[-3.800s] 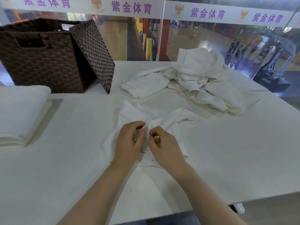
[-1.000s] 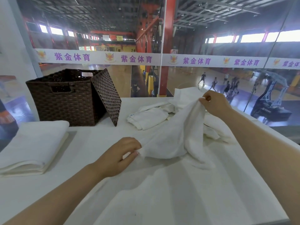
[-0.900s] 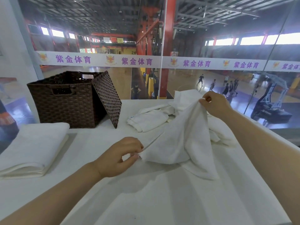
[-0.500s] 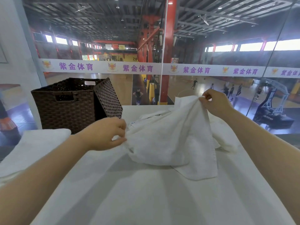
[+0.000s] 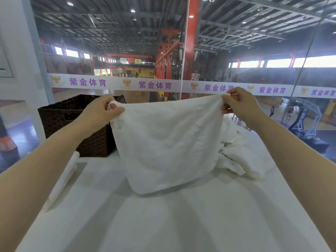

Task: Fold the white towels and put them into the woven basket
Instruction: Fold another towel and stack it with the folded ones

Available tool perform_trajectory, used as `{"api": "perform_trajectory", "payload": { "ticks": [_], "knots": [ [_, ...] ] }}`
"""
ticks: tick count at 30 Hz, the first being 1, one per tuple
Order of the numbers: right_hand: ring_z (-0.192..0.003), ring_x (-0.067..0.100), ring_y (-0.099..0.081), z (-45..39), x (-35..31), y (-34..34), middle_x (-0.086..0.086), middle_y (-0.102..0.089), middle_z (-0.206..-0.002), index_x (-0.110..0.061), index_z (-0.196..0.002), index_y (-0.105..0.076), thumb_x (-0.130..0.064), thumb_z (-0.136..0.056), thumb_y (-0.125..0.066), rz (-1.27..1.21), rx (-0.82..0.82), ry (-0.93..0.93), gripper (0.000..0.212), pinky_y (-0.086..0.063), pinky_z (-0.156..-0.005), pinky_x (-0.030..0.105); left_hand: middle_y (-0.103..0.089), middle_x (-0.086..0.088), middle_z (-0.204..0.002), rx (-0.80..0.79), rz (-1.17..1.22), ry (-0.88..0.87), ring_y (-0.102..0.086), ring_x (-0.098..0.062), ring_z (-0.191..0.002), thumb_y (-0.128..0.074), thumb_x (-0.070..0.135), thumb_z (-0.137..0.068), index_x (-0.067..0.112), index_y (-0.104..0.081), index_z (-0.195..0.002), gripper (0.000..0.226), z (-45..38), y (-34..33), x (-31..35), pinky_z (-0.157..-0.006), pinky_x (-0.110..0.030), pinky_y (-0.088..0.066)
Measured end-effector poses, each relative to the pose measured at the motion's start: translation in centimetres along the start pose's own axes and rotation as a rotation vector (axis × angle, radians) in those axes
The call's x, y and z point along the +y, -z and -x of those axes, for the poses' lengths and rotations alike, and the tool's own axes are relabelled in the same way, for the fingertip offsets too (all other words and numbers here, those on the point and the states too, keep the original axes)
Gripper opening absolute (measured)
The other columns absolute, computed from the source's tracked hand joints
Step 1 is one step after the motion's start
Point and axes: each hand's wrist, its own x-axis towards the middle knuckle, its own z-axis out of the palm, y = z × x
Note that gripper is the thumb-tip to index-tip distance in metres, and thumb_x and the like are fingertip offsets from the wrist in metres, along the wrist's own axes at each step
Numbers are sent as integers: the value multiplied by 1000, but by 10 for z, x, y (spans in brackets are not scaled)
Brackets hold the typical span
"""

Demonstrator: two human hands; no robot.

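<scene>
Towel (image 5: 167,142) taut between both hands' grips.

Matt cloth towel (image 5: 167,142) (soft, faintly creased); rough woven basket (image 5: 60,120).

Glass wall (image 5: 236,73), red column (image 5: 190,48), sports hall beyond, white table (image 5: 181,215)

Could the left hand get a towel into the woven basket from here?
Probably yes: the left hand hangs just in front of the woven basket, whose top looks open, though both hands now hold the spread towel.
</scene>
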Motion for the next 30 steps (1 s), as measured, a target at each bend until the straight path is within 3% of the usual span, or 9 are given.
{"api": "perform_trajectory", "payload": {
  "ticks": [3,7,11,14,19,22,26,28,30],
  "knots": [
    [-71,23,-65,1,-17,0,15,-69,-84,-5,-104,-59,-17,-95,-59,-10,8,15,15,-62,-70,32,-58,-3,-96,34,105,10,-54,-18,-85,-66,27,-91,17,-52,-104,21,-4,12,6,-74,-34,-47],
    [-70,19,-65,3,-27,-3,6,-69,-83,-11,-101,-59,-22,-95,-57,108,73,80,13,-57,-62,20,-54,7,-115,-19,-36,24,-50,-16,-104,-62,30,-95,32,-57,-122,28,-7,23,8,-89,-34,-43],
    [-63,16,-64,5,-31,-5,5,-69,-81,-14,-98,-61,-24,-92,-60,180,20,48,11,-55,-63,24,-63,2,-110,-100,-14,103,-58,-19,-99,-58,34,-96,21,-66,-110,21,-4,30,4,-90,-38,-47],
    [-64,15,-62,9,-34,-5,8,-68,-87,-14,-95,-63,-22,-91,-61,180,-34,39,9,-53,-62,24,-62,-7,-114,-62,117,171,-58,-26,-105,-54,32,-98,17,-64,-115,25,4,29,2,-97,-46,-48],
    [-90,22,-65,21,-38,-7,14,-66,-103,-4,-103,-63,-20,-95,-58,118,-193,1,19,-59,-83,34,-57,-4,-108,116,108,153,-53,-22,-98,-43,29,-102,16,-58,-113,23,16,18,-3,-82,-37,-43],
    [-90,19,-66,32,-35,-10,5,-64,-103,-10,-99,-57,-24,-100,-52,61,-312,-45,15,-60,-77,32,-55,-3,-106,231,84,108,-52,-20,-95,-38,30,-102,13,-56,-113,27,27,12,-6,-78,-35,-39],
    [-85,20,-67,42,-25,-13,7,-65,-100,-7,-103,-58,-25,-101,-51,57,-373,-88,19,-59,-69,29,-55,-6,-98,323,-74,4,-50,-22,-87,-35,28,-104,8,-50,-111,26,39,5,-11,-69,-34,-35],
    [-77,19,-66,46,-24,-10,5,-65,-93,-8,-99,-59,-22,-101,-51,-7,-408,-102,17,-57,-63,26,-56,-9,-96,338,-171,-46,-49,-22,-83,-36,26,-104,8,-52,-111,26,41,10,-9,-63,-33,-33],
    [-68,16,-63,49,-26,-2,0,-64,-79,-11,-86,-59,-18,-100,-51,-124,-454,-113,17,-54,-57,24,-56,-10,-99,288,-273,-28,-47,-22,-85,-36,28,-104,9,-53,-113,27,38,20,-4,-68,-34,-32]
  ]
}}
